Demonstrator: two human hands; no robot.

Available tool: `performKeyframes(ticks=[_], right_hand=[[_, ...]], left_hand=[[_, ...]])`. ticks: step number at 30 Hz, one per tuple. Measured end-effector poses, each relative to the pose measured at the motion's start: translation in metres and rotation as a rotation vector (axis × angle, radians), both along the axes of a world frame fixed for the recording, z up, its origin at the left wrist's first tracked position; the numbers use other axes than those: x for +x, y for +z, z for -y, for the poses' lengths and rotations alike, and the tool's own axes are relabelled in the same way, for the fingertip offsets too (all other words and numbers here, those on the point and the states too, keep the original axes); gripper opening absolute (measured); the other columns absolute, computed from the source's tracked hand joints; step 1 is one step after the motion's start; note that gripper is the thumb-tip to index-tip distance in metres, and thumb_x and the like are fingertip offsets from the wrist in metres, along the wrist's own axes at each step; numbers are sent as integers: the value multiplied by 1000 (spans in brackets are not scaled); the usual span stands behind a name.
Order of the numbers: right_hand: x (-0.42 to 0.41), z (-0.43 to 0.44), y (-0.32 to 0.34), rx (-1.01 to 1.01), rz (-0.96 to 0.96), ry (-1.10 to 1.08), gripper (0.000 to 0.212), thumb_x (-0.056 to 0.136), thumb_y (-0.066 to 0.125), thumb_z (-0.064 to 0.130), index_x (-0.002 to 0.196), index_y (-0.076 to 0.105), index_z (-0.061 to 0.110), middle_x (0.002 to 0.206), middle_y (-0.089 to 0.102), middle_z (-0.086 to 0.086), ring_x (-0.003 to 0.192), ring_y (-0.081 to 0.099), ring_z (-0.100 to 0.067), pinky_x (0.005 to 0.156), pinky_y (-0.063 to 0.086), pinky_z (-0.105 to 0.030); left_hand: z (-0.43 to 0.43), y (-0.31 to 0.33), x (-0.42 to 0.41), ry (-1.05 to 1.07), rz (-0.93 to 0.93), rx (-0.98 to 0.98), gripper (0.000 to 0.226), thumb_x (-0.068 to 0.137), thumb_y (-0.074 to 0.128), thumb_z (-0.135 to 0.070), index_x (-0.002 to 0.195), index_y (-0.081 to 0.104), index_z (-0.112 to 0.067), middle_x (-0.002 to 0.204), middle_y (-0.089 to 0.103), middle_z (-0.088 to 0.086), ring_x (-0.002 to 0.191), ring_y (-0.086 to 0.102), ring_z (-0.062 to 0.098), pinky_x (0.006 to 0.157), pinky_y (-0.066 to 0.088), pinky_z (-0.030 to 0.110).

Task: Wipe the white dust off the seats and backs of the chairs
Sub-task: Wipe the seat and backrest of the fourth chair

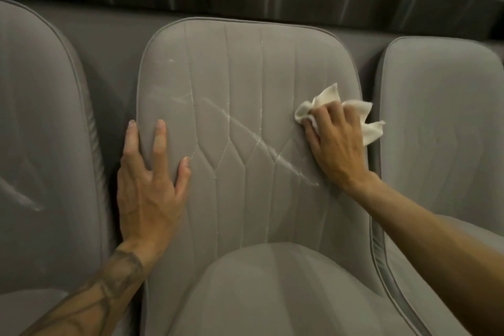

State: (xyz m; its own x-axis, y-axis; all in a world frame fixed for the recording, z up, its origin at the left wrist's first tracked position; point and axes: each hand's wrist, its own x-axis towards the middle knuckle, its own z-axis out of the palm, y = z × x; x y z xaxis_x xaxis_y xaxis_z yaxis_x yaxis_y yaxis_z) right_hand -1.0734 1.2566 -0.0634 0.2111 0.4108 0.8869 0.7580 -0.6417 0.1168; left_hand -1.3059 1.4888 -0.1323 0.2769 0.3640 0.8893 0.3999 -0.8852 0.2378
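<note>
On the middle chair back [245,76], near its right edge, my right hand [335,142] presses the white cloth [327,98], fingers curled over it. Soft and light, it is best held wadded under the palm. My left hand [148,185] lies flat, fingers straight, bracing the left edge. A diagonal dust streak [245,131] crosses the padded grey panels.

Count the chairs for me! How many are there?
3: the left chair at the left edge, the middle chair in the centre, the right chair at the right edge. More may lie outside the view.
</note>
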Motion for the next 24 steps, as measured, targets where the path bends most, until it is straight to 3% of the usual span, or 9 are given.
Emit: performKeyframes(ticks=[3, 7, 10, 15, 21, 24], right_hand=[[9, 7, 15, -88, 56, 22, 21, 104, 52, 27, 110, 57, 7, 112, 53, -19, 93, 48, -37, 83, 40, -50], [29, -21, 75, 112, 32, 8, 26, 104, 46, 36, 111, 53, 12, 119, 51, -16, 100, 46, -33, 87, 40, -45], [25, -23, 57, 210, -47, -20, 27, 106, 44, 38, 111, 53, 13, 120, 51, -14, 102, 46, -31, 88, 38, -42], [5, 19, -14, -3, -46, -8, 20, 104, 50, 32, 108, 55, 14, 113, 49, -12, 98, 46, -34, 85, 40, -50], [31, -16, 68, 162, -35, -31, 26, 105, 44, 40, 107, 51, 16, 119, 50, -14, 101, 45, -32, 86, 40, -46], [29, -11, 46, 201, -55, -11, 25, 105, 46, 40, 106, 52, 15, 117, 49, -13, 101, 44, -31, 86, 38, -45]], left_hand=[[0, 0, -1, -11, -5, -7, 65, 107, 44, -44, 165, 24, -21, 165, 21, 25, 138, 37, 43, 104, 45, 57], [1, 1, 0, -22, -10, -24, 66, 106, 46, -43, 165, 23, -21, 165, 21, 25, 139, 37, 44, 103, 47, 58], [1, 1, 0, -26, -7, -17, 66, 107, 45, -42, 165, 24, -21, 164, 21, 25, 139, 37, 44, 103, 47, 58], [1, 0, 0, -36, 1, -12, 65, 107, 44, -43, 165, 24, -20, 164, 21, 25, 139, 37, 44, 104, 47, 58], [1, 0, 0, -27, 5, -7, 63, 108, 45, -42, 164, 27, -18, 164, 22, 26, 138, 38, 44, 103, 48, 57], [-1, -2, 0, -22, 1, 7, 62, 109, 45, -41, 164, 27, -17, 164, 23, 27, 136, 38, 45, 103, 48, 58]])
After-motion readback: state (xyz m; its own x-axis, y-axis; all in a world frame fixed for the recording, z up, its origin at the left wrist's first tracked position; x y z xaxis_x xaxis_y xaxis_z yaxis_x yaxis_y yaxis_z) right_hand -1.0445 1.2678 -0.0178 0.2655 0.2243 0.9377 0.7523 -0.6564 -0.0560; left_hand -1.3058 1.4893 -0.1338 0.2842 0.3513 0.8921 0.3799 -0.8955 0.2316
